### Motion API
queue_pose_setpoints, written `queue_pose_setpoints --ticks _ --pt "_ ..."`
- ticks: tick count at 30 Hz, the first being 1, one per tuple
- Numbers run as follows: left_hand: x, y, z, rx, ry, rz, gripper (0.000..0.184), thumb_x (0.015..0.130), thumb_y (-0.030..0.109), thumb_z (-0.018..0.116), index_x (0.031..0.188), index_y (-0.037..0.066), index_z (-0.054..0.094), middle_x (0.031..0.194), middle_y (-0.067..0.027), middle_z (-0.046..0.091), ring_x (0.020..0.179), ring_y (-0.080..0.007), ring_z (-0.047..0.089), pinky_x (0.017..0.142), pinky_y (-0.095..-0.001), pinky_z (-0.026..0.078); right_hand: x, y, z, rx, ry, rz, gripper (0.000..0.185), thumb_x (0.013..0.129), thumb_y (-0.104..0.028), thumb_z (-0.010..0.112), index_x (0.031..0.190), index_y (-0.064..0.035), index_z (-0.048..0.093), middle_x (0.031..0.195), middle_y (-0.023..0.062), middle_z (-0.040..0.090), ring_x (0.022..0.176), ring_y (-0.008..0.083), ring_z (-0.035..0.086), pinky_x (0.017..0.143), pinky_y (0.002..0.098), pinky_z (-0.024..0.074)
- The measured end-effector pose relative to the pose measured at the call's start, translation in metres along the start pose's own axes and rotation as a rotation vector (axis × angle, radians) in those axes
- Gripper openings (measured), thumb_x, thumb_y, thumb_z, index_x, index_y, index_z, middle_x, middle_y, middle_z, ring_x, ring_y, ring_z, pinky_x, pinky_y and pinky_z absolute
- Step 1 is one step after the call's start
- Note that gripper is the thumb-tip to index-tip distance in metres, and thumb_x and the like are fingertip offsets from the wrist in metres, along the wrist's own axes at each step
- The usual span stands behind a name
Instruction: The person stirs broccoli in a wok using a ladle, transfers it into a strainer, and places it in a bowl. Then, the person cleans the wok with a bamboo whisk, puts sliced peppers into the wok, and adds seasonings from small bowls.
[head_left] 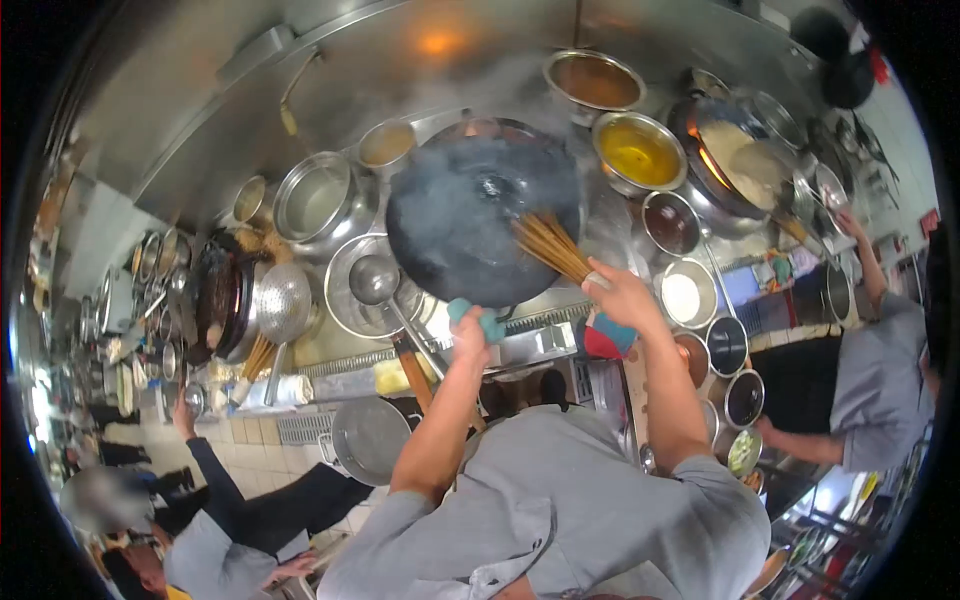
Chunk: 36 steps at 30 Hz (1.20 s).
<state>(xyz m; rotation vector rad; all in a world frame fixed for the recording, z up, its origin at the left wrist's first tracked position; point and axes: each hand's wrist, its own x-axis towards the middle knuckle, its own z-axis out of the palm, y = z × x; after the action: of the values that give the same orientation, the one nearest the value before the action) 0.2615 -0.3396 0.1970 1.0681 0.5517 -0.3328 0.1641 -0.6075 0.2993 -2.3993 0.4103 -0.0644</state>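
Observation:
A big dark wok (450,235) sits on the burner in front of me, with steam rising from it. My right hand (622,297) is closed around a bamboo wok brush (553,247), whose bristles reach over the wok's right side. At the wok's near edge, my left hand (470,338) grips a teal cloth (488,322); whether it also holds the wok's rim through the cloth, I cannot tell. Just left of the wok, a steel ladle (374,280) rests over a round wire strainer (343,308).
A pot of yellow oil (640,152) and a pan of brown liquid (595,80) stand behind right. On the left are a steel pot (315,200) and a perforated skimmer (283,303). Co-workers stand at the right (880,375) and lower left (215,550). Several sauce pots line my right.

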Motion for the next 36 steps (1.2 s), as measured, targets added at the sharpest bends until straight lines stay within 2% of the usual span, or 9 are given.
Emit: queue_pose_setpoints --ticks 2,3,4,11,16,20,21,30,36 --pt "-0.017 0.011 -0.011 0.029 -0.120 0.083 0.011 0.085 0.006 0.058 0.080 0.015 0.054 0.067 -0.0047 0.055 0.052 -0.0192 0.053 0.041 -0.0357 0.041 -0.036 -0.026 -0.019 0.432 -0.062 0.385 0.062 0.091 -0.036 0.069 0.146 -0.0150 0.053 0.077 0.0120 0.070 0.059 0.0190 0.066 0.054 0.0353 0.0537" --pt "-0.019 0.014 -0.017 0.065 -0.175 0.112 0.014 0.085 0.004 0.057 0.078 0.015 0.051 0.065 -0.0027 0.051 0.053 -0.0175 0.053 0.043 -0.0342 0.043 -0.047 -0.015 -0.004 0.658 -0.003 0.407 0.062 0.091 -0.035 0.071 0.147 -0.0156 0.052 0.065 0.0043 0.060 0.047 0.0111 0.052 0.043 0.0288 0.0458" --pt "-0.016 0.014 -0.018 0.193 -0.037 0.135 0.017 0.085 0.003 0.057 0.076 0.016 0.048 0.066 -0.0011 0.049 0.055 -0.0165 0.053 0.045 -0.0330 0.045 -0.055 -0.009 0.005 0.767 -0.012 0.476 0.061 0.092 -0.036 0.070 0.147 -0.0168 0.051 0.066 0.0011 0.060 0.048 0.0108 0.054 0.042 0.0286 0.0451" --pt "-0.041 0.049 -0.003 0.215 -0.052 0.244 0.013 0.081 0.000 0.058 0.081 0.010 0.051 0.073 -0.0028 0.054 0.057 -0.0176 0.056 0.047 -0.0329 0.048 -0.072 -0.029 0.052 0.925 -0.184 0.389 0.063 0.095 -0.039 0.067 0.150 -0.0165 0.047 0.066 0.0026 0.058 0.048 0.0117 0.055 0.041 0.0285 0.0463" --pt "-0.051 0.056 0.005 0.382 -0.062 0.365 0.018 0.078 0.001 0.062 0.092 0.007 0.052 0.078 -0.0039 0.055 0.062 -0.0147 0.055 0.053 -0.0323 0.047 -0.063 -0.035 0.070 0.956 -0.280 0.376 0.060 0.098 -0.031 0.062 0.152 -0.0099 0.043 0.086 0.0074 0.067 0.052 0.0124 0.056 0.041 0.0282 0.0456" --pt "-0.047 0.052 0.007 0.572 0.018 0.516 0.060 0.077 0.008 0.068 0.130 -0.010 0.047 0.105 -0.0148 0.062 0.091 -0.0233 0.061 0.083 -0.0342 0.050 -0.057 -0.033 0.074 1.068 -0.314 0.384 0.062 0.099 -0.031 0.059 0.154 -0.0123 0.038 0.095 0.0097 0.068 0.053 0.0143 0.059 0.041 0.0294 0.0474" --pt "-0.054 0.055 0.013 0.674 0.078 0.550 0.079 0.077 0.011 0.070 0.141 -0.017 0.034 0.115 -0.0207 0.061 0.099 -0.0272 0.061 0.089 -0.0360 0.049 -0.055 -0.032 0.072 1.105 -0.323 0.393 0.062 0.100 -0.031 0.058 0.155 -0.0130 0.036 0.098 0.0102 0.068 0.054 0.0149 0.060 0.041 0.0299 0.0478" --pt "-0.080 0.065 0.043 0.855 0.081 0.776 0.056 0.075 0.014 0.072 0.123 -0.001 0.049 0.100 -0.0195 0.065 0.090 -0.0311 0.065 0.086 -0.0409 0.050 -0.044 -0.031 0.057 1.222 -0.450 0.484 0.057 0.103 -0.040 0.047 0.156 -0.0241 0.032 0.079 0.0070 0.060 0.051 0.0166 0.057 0.037 0.0323 0.0442" --pt "-0.096 0.061 0.044 0.998 0.055 0.881 0.063 0.074 0.014 0.076 0.129 0.002 0.047 0.110 -0.0224 0.066 0.103 -0.0369 0.066 0.091 -0.0436 0.050 -0.041 -0.015 0.069 1.438 -0.485 0.489 0.052 0.103 -0.043 0.048 0.151 -0.0240 0.038 0.076 0.0077 0.058 0.050 0.0168 0.055 0.037 0.0326 0.0445"
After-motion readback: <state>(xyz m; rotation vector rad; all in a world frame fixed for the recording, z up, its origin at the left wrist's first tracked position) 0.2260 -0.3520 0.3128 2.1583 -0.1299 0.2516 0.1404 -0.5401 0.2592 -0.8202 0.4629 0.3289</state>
